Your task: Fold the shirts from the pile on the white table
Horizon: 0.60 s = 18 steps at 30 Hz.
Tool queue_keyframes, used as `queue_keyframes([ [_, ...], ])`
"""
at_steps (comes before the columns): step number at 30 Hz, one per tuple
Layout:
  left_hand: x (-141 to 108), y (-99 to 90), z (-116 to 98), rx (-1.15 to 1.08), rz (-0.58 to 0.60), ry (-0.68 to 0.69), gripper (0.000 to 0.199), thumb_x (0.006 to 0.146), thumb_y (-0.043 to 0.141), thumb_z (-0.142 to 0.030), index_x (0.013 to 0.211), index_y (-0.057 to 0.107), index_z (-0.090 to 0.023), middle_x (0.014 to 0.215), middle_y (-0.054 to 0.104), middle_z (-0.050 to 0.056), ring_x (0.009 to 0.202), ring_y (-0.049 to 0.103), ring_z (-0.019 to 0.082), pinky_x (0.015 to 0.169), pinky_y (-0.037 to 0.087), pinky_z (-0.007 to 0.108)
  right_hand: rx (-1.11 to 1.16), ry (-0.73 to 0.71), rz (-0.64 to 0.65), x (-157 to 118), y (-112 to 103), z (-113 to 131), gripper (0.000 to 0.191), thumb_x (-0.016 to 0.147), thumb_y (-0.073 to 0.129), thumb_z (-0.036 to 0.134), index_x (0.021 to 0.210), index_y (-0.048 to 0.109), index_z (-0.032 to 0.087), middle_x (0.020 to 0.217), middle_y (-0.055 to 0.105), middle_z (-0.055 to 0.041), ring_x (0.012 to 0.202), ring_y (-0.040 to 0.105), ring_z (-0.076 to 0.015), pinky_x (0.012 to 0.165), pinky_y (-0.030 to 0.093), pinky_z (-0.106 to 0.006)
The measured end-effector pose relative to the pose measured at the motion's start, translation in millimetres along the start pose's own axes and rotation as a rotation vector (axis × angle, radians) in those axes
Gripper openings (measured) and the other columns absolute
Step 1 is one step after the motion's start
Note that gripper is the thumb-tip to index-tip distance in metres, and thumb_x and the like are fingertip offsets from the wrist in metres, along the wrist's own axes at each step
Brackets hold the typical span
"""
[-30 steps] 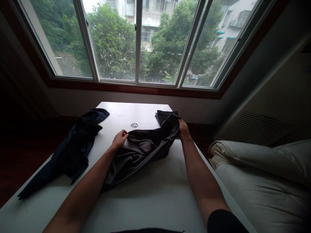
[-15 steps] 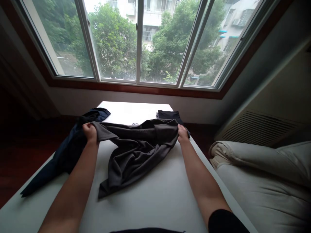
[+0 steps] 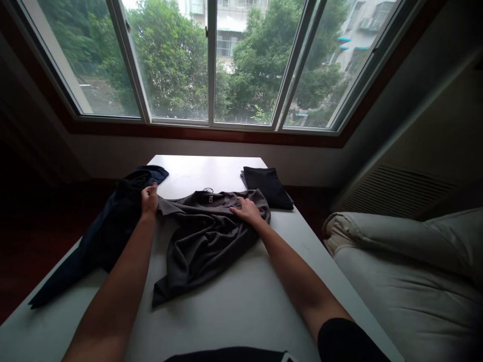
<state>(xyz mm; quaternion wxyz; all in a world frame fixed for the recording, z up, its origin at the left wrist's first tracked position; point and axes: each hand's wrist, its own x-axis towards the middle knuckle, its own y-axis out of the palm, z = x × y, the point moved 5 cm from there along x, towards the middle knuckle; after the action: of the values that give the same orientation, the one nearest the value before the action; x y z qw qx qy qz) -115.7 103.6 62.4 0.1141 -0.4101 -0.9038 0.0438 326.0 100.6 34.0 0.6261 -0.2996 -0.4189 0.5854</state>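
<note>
A dark grey T-shirt (image 3: 204, 236) lies rumpled on the white table (image 3: 226, 311), its neckline with a small pale label toward the window. My left hand (image 3: 150, 200) is at the left sleeve's end, fingers curled in and apparently gripping the edge; the fingertips are partly hidden. Spread flat over the upper right part of the shirt is my right hand (image 3: 248, 210), its fingers apart and pressing on the cloth. Just left of my left hand, a dark navy garment (image 3: 109, 226) drapes along the table's left edge.
Folded dark clothes (image 3: 267, 187) are stacked at the table's far right. A thin dark loop (image 3: 208, 189) lies behind the neckline. Right of the table stands a sofa with a pale cover (image 3: 407, 281). A wide window (image 3: 211, 65) is beyond the table.
The shirt's upper edge, held stretched between both hands before, has come down onto the table. My right hand let go of its corner and moved left onto the cloth; my left hand shifted slightly right.
</note>
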Motion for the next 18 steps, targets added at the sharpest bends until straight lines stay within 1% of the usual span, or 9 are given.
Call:
queue_keyframes([
  [1,-1.2,1.3,1.7,0.071,0.03,-0.001,0.059,0.085,0.073,-0.051,0.128,0.055,-0.016,0.117,0.06,0.011,0.119,0.06,0.029,0.105,0.049,0.04,-0.086,0.011,0.026,-3.9,7.6,5.5,0.058,0.086,0.071,0.053,0.135,0.063,0.023,0.129,0.065,-0.0151,0.119,0.06,-0.0333,0.094,0.049,-0.039],
  [3,-4.8,2.3,7.6,0.222,0.093,0.021,0.079,0.073,0.084,-0.043,0.14,0.05,-0.016,0.132,0.056,0.016,0.13,0.055,0.033,0.112,0.044,0.043,-0.164,0.049,0.061,-7.6,14.3,7.0,0.044,0.09,0.068,0.044,0.129,0.066,0.024,0.13,0.065,-0.015,0.122,0.059,-0.0338,0.096,0.049,-0.039],
  [6,-10.4,-2.4,20.0,0.367,0.108,0.045,0.094,0.064,0.086,-0.03,0.148,0.046,-0.015,0.141,0.052,0.02,0.136,0.052,0.038,0.116,0.04,0.046,-0.055,0.147,0.029,-2.0,5.4,-12.7,0.027,0.094,0.056,0.03,0.117,0.07,0.025,0.116,0.071,-0.0118,0.11,0.065,-0.029,0.095,0.049,-0.037],
  [7,-11.8,-4.9,23.5,0.381,0.089,0.052,0.092,0.063,0.085,-0.026,0.147,0.047,-0.015,0.139,0.054,0.02,0.135,0.053,0.039,0.116,0.04,0.046,0.027,0.185,-0.036,2.0,-2.1,-23.2,0.026,0.094,0.054,0.029,0.115,0.069,0.024,0.112,0.072,-0.0113,0.107,0.066,-0.0284,0.095,0.049,-0.038],
  [9,-13.0,-9.5,29.5,0.331,0.042,0.042,0.081,0.061,0.078,-0.017,0.138,0.055,-0.016,0.13,0.061,0.016,0.129,0.056,0.037,0.115,0.041,0.047,0.251,0.252,-0.242,10.6,-21.1,-47.2,0.025,0.093,0.053,0.032,0.11,0.067,0.022,0.107,0.072,-0.0112,0.105,0.066,-0.0278,0.095,0.051,-0.038],
  [11,-12.4,-12.2,34.7,0.187,0.01,-0.018,0.062,0.059,0.068,-0.01,0.121,0.064,-0.016,0.113,0.066,0.011,0.116,0.062,0.033,0.109,0.045,0.047,0.529,0.309,-0.465,17.9,-39.3,-72.9,0.024,0.089,0.054,0.037,0.104,0.064,0.02,0.102,0.072,-0.0096,0.1,0.066,-0.0248,0.092,0.053,-0.036],
  [13,-10.6,-12.9,36.8,0.048,0.001,-0.081,0.048,0.058,0.058,-0.01,0.105,0.067,-0.015,0.095,0.067,0.007,0.098,0.066,0.027,0.098,0.052,0.045,0.793,0.362,-0.607,24.4,-52.9,-96.9,0.024,0.084,0.057,0.038,0.1,0.06,0.021,0.094,0.07,-0.0052,0.089,0.066,-0.02,0.086,0.055,-0.032],
  [15,-7.9,-15.3,33.9,-0.029,-0.022,-0.111,0.041,0.058,0.052,-0.012,0.097,0.066,-0.015,0.083,0.063,0.004,0.082,0.064,0.022,0.086,0.055,0.04,0.972,0.376,-0.622,31.3,-63.7,-116.2,0.025,0.08,0.06,0.037,0.1,0.058,0.022,0.087,0.067,-0.0007,0.078,0.064,-0.0162,0.08,0.056,-0.029],
  [18,-4.1,-25.7,23.6,-0.091,-0.116,-0.128,0.041,0.06,0.047,-0.015,0.099,0.061,-0.015,0.081,0.059,0.002,0.074,0.061,0.018,0.079,0.055,0.035,1.02,0.327,-0.626,32.7,-85.4,-143.6,0.025,0.078,0.061,0.038,0.097,0.058,0.021,0.083,0.066,0.0003,0.072,0.063,-0.0157,0.076,0.056,-0.03],
])
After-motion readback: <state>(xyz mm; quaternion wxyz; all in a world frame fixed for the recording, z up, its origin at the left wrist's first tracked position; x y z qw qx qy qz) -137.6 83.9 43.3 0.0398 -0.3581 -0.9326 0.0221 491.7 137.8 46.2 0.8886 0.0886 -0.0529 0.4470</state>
